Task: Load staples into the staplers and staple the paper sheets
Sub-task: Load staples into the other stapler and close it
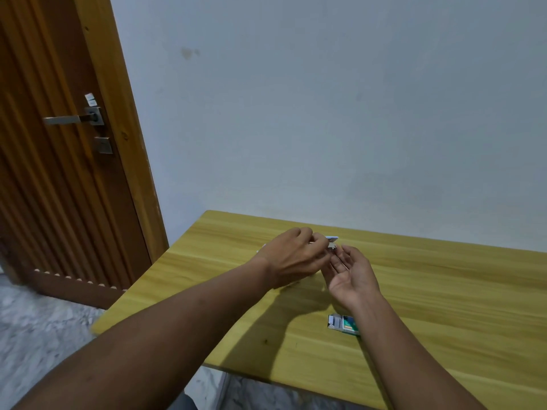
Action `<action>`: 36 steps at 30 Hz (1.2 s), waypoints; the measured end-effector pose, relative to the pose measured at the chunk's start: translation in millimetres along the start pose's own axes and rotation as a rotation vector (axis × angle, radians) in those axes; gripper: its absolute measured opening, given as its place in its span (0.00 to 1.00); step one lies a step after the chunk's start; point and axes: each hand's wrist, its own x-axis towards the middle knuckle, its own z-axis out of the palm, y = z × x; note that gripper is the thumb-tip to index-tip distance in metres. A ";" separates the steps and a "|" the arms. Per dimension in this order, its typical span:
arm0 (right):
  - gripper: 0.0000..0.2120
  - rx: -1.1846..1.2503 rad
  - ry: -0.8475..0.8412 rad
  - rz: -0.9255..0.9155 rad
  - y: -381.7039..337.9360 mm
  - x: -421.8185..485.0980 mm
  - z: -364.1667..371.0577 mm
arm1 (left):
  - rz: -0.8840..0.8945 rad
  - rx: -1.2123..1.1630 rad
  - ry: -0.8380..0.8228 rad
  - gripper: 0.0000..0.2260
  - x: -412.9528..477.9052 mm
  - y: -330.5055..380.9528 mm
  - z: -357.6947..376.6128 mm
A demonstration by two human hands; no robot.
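My left hand [291, 255] hovers over the wooden table [444, 291], fingers closed around a small pale stapler [332, 241]; only its tip shows past the fingers. My right hand [350, 273] is palm up just to the right, fingers spread and touching near the stapler's end. I cannot tell whether a staple strip lies in those fingers. A small open staple box [343, 323], white and green, lies on the table beside my right wrist. No paper sheets are visible.
The table's left edge ends near a brown wooden door [59, 173] with a metal handle [74, 118]. A bare pale wall stands behind the table. Marbled floor [35, 327] lies to the left and below.
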 end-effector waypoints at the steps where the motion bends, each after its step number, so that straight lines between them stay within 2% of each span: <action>1: 0.03 -0.002 -0.008 -0.004 0.3 1.5 0.0 | 0.012 -0.005 0.008 0.08 0.2 -2.0 -0.7; 4: 0.04 -0.019 -0.050 -0.029 -1.1 6.8 2.8 | 0.002 0.003 0.039 0.08 5.1 -7.7 -2.1; 9: 0.04 -0.035 -0.045 -0.048 -2.8 10.1 6.1 | -0.041 -0.015 0.032 0.18 8.7 -9.9 -4.6; 13: 0.04 -0.056 -0.031 -0.045 -1.6 11.1 -0.6 | -0.042 -0.017 0.004 0.15 3.5 -0.3 -4.1; 17: 0.09 -0.039 -0.045 -0.099 -1.7 8.9 -5.8 | -0.083 -0.039 0.003 0.21 6.3 5.5 -11.0; 20: 0.08 -0.079 -0.052 -0.146 -3.7 6.0 -4.6 | -0.092 -0.034 -0.030 0.22 7.1 6.4 -14.9; 28: 0.04 -0.312 0.016 -0.182 -12.4 4.8 -3.4 | -0.122 -0.039 -0.173 0.18 2.7 8.1 -13.0; 31: 0.05 -0.510 0.028 -0.221 -20.4 4.5 -11.2 | -0.126 -0.071 -0.234 0.08 -4.4 1.5 -11.6; 35: 0.02 -1.032 0.075 -0.331 -36.7 6.7 -22.8 | -0.329 -0.296 -0.457 0.17 -8.0 5.8 -8.2; 36: 0.02 -1.186 0.082 -0.358 -40.3 8.4 -26.6 | -0.380 -0.354 -0.471 0.19 -8.0 10.5 -6.5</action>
